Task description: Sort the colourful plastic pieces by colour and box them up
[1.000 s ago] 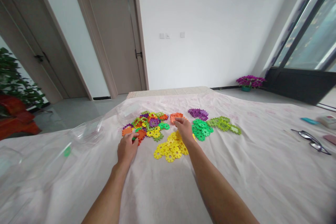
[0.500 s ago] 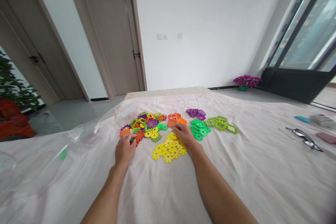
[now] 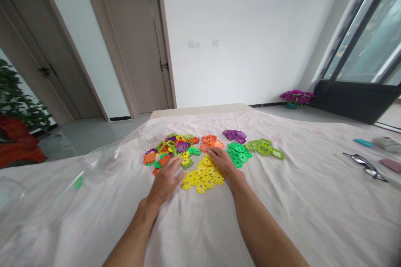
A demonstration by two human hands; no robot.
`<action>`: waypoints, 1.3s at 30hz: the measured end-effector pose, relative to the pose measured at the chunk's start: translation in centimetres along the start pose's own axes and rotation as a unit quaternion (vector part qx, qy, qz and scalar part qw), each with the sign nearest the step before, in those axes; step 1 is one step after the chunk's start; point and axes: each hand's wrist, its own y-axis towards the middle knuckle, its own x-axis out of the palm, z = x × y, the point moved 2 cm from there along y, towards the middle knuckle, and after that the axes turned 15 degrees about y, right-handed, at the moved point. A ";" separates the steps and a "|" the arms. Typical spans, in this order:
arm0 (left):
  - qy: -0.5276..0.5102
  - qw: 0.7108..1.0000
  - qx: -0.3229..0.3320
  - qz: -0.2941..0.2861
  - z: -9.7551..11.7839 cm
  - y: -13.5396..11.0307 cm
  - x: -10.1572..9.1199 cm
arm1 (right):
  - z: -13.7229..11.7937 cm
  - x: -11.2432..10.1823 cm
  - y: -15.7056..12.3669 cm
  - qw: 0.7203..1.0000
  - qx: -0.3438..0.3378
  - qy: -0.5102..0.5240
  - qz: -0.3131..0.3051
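Note:
My left hand [image 3: 166,180] reaches over the near edge of a mixed heap of notched plastic pieces [image 3: 171,145], fingers stretched out and thumb apart. Its fingertips are by a few yellow notched discs [image 3: 185,157] in that heap. My right hand [image 3: 222,162] is at the far right side of a pile of yellow notched discs [image 3: 202,178]. Its fingers are curled together, and whatever they hold is hidden. Just beyond that hand lie orange pieces [image 3: 208,141]. Green flower-like discs [image 3: 238,154] are to its right.
Purple pieces [image 3: 234,135] and lime-green pieces [image 3: 265,147] form separate piles at the back right. Clear plastic containers [image 3: 102,160] stand at left. Glasses [image 3: 365,166], a blue item [image 3: 363,142] and a dark red item [image 3: 391,164] lie at right on the wrinkled tablecloth [image 3: 300,204].
My left hand has moved right along the mixed heap and its fingers have spread. The small green piece seen between them no longer shows there. My right hand stays nearly in place.

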 end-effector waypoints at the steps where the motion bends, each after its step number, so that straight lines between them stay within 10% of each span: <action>1: -0.021 0.999 0.008 -0.034 0.7 0.0 0.6 | 0.0 0.1 0.0 1.000 -0.021 -0.009 -0.020; 7: -0.014 0.987 0.035 -0.159 5.4 -0.5 3.4 | 0.4 0.2 -0.1 0.994 -0.069 -0.075 -0.040; 21: -0.026 0.996 -0.013 -0.082 10.9 3.1 6.4 | 0.5 0.2 -0.9 0.998 -0.038 -0.039 -0.006; 39: -0.202 0.975 -0.036 -0.081 7.5 4.7 5.5 | 0.5 -0.8 -0.9 0.936 -0.085 -0.327 -0.097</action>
